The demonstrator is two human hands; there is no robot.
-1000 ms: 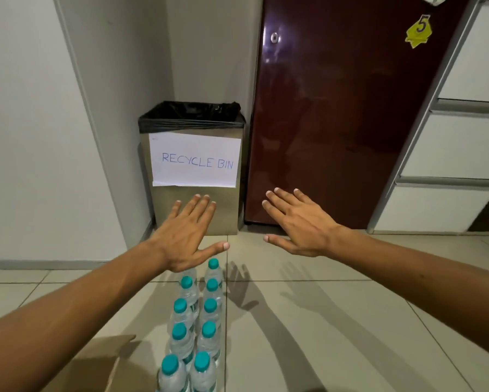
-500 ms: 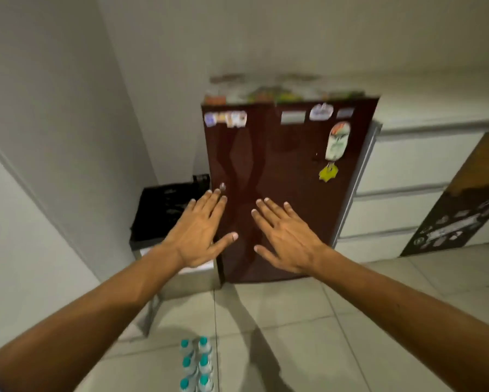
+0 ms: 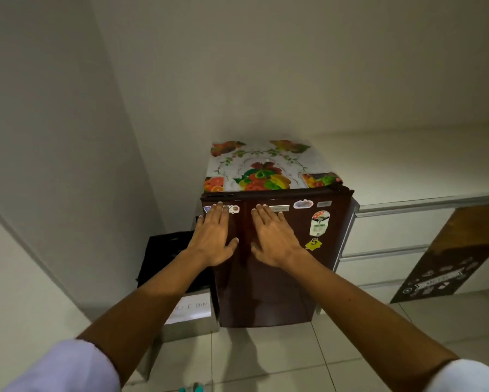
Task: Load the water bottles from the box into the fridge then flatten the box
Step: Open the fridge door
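Note:
A small dark red fridge (image 3: 268,290) stands against the wall, door closed, stickers along its top edge and a fruit-patterned mat (image 3: 266,168) on its top. My left hand (image 3: 213,236) and my right hand (image 3: 274,236) are stretched out flat, palms down, fingers apart, in front of the upper part of the door, and hold nothing. Whether they touch the door I cannot tell. Only the teal caps of the water bottles (image 3: 193,388) show at the bottom edge. The box is out of view.
A recycle bin (image 3: 191,315) with a black liner and a paper label stands just left of the fridge, against the left wall. White drawers (image 3: 393,236) run to the right under a pale counter. A dark patterned panel (image 3: 449,256) leans on them. Tiled floor lies below.
The view has risen from floor level to above the fridge. The bottles have slid down to the bottom edge and the box has left the view. Both open hands now sit higher on the door.

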